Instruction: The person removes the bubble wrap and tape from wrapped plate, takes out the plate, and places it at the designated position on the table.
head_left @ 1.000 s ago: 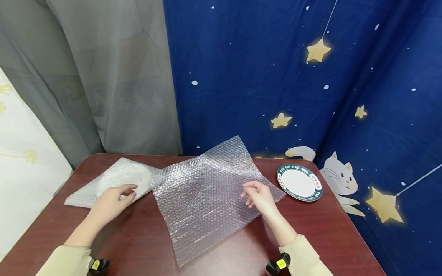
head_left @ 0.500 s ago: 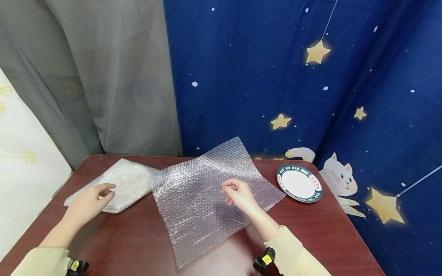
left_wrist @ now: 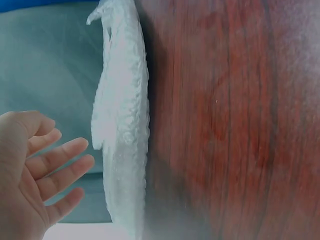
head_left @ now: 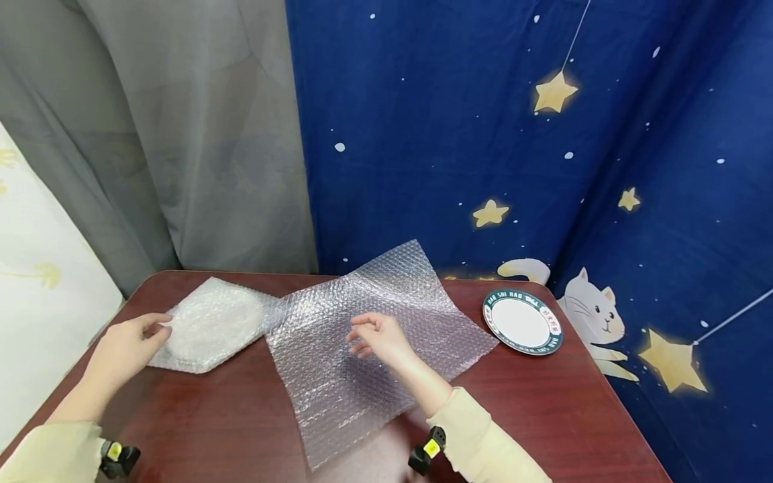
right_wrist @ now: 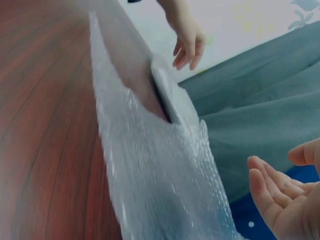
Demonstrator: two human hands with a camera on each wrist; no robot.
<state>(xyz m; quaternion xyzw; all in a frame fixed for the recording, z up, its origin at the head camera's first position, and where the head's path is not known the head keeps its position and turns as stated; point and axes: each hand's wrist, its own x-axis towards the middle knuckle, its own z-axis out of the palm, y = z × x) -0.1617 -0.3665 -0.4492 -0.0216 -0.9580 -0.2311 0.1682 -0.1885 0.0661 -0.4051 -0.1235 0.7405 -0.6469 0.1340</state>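
At the table's left lies a white, flat round thing wrapped in bubble wrap (head_left: 217,322), its inside blurred by the wrap. My left hand (head_left: 123,349) hovers over its left end with relaxed fingers; the left wrist view shows a gap between the fingertips (left_wrist: 82,142) and the bundle (left_wrist: 125,110). A loose sheet of bubble wrap (head_left: 326,389) is spread across the middle, its left corner meeting the bundle. Above this sheet hangs my right hand (head_left: 382,339), fingers loosely bent, holding nothing. The right wrist view also has the right hand (right_wrist: 290,192) apart from the sheet (right_wrist: 155,165).
A plate (head_left: 548,339) with a dark green patterned rim and white centre lies at the table's back right. The red-brown wooden table (head_left: 211,422) ends at the back against a grey curtain (head_left: 241,168) and a blue star curtain (head_left: 410,134).
My left hand has moved left across the bundle, uncovering more of it. My right hand has travelled left over the sheet. Bundle, sheet and plate stay almost in place; the bundle's left corner is now hidden.
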